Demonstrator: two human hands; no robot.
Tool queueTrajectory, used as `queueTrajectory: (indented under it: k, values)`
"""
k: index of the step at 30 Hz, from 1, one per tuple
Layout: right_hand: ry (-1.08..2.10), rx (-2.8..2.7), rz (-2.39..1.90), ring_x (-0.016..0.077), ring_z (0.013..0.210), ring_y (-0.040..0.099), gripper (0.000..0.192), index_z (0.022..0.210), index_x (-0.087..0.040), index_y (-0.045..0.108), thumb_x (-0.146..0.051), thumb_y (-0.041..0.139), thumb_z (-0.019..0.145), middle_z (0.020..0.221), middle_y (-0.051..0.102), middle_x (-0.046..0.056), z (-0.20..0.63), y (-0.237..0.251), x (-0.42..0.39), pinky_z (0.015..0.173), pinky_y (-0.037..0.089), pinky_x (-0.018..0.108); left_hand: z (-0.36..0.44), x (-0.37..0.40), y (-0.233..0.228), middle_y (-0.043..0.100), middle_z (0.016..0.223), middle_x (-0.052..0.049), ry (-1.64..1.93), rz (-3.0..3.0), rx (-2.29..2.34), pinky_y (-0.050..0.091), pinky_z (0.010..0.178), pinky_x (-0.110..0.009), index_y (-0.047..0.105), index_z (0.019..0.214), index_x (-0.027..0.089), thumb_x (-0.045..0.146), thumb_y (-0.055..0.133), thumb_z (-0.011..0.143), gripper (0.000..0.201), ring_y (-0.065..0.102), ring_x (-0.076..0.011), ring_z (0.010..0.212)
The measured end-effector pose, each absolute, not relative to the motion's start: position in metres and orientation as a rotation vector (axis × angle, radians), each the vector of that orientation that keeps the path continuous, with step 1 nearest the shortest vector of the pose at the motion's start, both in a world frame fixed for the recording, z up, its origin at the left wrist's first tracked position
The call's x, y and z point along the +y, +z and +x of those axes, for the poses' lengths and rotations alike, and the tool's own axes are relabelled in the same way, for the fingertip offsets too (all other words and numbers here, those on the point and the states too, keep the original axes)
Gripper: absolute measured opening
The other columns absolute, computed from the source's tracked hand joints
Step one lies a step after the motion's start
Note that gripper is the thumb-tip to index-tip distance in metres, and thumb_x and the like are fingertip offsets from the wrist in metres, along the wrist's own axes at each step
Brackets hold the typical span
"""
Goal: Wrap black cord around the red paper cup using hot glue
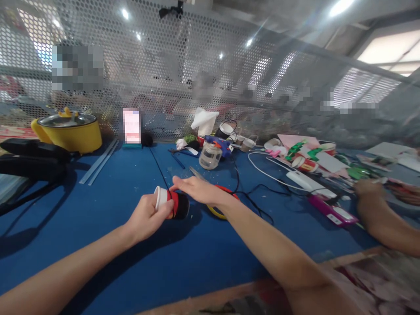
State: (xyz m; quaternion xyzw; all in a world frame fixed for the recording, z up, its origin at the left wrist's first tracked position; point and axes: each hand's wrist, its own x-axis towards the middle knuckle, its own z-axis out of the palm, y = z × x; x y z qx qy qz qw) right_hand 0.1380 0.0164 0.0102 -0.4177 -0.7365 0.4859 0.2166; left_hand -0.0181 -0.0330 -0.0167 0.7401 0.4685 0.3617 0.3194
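Note:
My left hand is wrapped round a paper cup lying on its side, its white rim facing left. Black and red wrapping covers the cup's body. A black yarn runs across the table from a dark ball up to the cup. My right hand is beside the cup, its fingertips pinched together where the yarn meets the wrapping. Below my right wrist lies a pair of scissors with red and yellow handles, partly hidden by the forearm.
Behind stand a clear jar, a blue glue gun and a lit phone. A yellow pot is at left. Cables and a purple-white power strip lie right, near another person's hand. A perforated screen borders the table.

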Motion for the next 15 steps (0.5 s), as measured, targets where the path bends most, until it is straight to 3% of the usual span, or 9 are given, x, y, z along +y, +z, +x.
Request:
queueTrajectory:
  k: [5, 9, 15]
  values:
    - [1.695, -1.634, -0.833, 0.0114, 0.071, 0.055, 0.023, 0.080, -0.017, 0.062, -0.035, 0.061, 0.065, 0.076, 0.062, 0.001, 0.127, -0.005, 0.012, 0.072, 0.041, 0.026, -0.015, -0.036, -0.017, 0.033, 0.045, 0.006, 0.851, 2.169, 1.123, 0.023, 0.043, -0.020, 0.040, 0.049, 0.016, 0.023, 0.038, 0.074, 0.027, 0.029, -0.0057, 0.042]
    - [1.621, -1.457, -0.823, 0.0083, 0.066, 0.053, 0.012, 0.066, -0.016, 0.060, -0.026, 0.065, 0.062, 0.069, 0.060, -0.001, 0.133, -0.003, 0.008, 0.071, 0.039, 0.024, -0.012, -0.035, -0.015, 0.033, 0.046, 0.005, 0.787, 1.964, 1.144, 0.023, 0.042, -0.019, 0.038, 0.048, 0.016, 0.028, 0.038, 0.074, 0.029, 0.029, -0.0056, 0.042]
    - [1.366, -1.456, -0.829, 0.0068, 0.058, 0.047, 0.012, 0.063, -0.016, 0.058, -0.028, 0.061, 0.066, 0.062, 0.058, -0.002, 0.145, -0.002, 0.012, 0.057, 0.036, 0.022, -0.010, -0.029, -0.012, 0.034, 0.042, 0.007, 0.807, 1.358, 1.249, 0.020, 0.038, -0.018, 0.040, 0.050, 0.016, 0.037, 0.044, 0.067, 0.027, 0.026, -0.0048, 0.038]
